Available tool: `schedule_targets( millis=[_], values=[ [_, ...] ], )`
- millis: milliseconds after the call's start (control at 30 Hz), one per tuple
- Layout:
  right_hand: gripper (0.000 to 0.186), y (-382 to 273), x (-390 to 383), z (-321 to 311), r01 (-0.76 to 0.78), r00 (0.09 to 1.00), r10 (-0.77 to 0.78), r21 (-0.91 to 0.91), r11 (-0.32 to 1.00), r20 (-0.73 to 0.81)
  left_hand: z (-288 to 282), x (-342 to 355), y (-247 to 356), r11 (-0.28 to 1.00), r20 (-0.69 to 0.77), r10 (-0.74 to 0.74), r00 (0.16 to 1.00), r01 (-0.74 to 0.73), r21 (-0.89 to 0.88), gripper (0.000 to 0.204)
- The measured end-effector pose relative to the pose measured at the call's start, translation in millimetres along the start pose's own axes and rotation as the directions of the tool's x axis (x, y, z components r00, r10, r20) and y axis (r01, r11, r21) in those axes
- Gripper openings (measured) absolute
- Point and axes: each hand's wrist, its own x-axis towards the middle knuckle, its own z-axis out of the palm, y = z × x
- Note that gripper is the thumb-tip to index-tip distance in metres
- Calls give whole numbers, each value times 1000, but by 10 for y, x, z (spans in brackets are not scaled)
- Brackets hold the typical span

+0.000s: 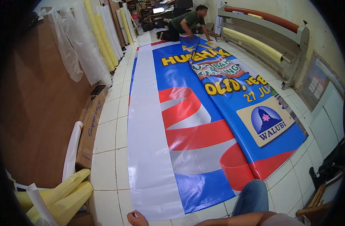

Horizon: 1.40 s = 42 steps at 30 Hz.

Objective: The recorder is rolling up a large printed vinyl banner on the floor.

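A large vinyl banner [187, 147] lies across the floor, blue with a red and white ribbon print and a wide white strip along its left side. Its right part is folded over, with yellow lettering and a beige emblem panel on top. My left hand [137, 218] is at the near left corner of the white strip, fingers closed on the banner's edge. From the lower right my right forearm [236, 218] reaches left along the bottom, and its hand is cut off by the lower edge. My bent knee in jeans [251, 199] is beside the banner's near edge.
A co-worker [187, 24] kneels at the far end, one hand on the banner. On the left are a brown board [40, 101], plastic-wrapped rolls [76, 41], a long cardboard box [90, 132] and crumpled yellow paper [63, 196]. A roller machine [263, 34] lines the right wall.
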Motion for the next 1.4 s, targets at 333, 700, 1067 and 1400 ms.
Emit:
schedule_targets(
  millis=[333, 700, 1067, 1400],
  values=[
    [70, 59, 9, -33, 17, 999, -18, -11, 1000, -39, 1, 15, -17, 1000, -17, 29, 999, -29, 4, 27],
    [68, 99, -18, -88, 51, 993, -54, -33, 998, -105, 10, -11, -29, 1000, -11, 13, 1000, -13, 16, 31],
    [67, 140, -3, -101, 84, 984, -90, -41, 996, -156, 32, 10, 95, 990, 6, -129, 992, 128, 57, 19],
    [66, 114, 42, -117, 89, 981, -97, -57, 994, -165, 61, 76, 1, 987, 18, -150, 989, 148, 53, 20]
  ],
)
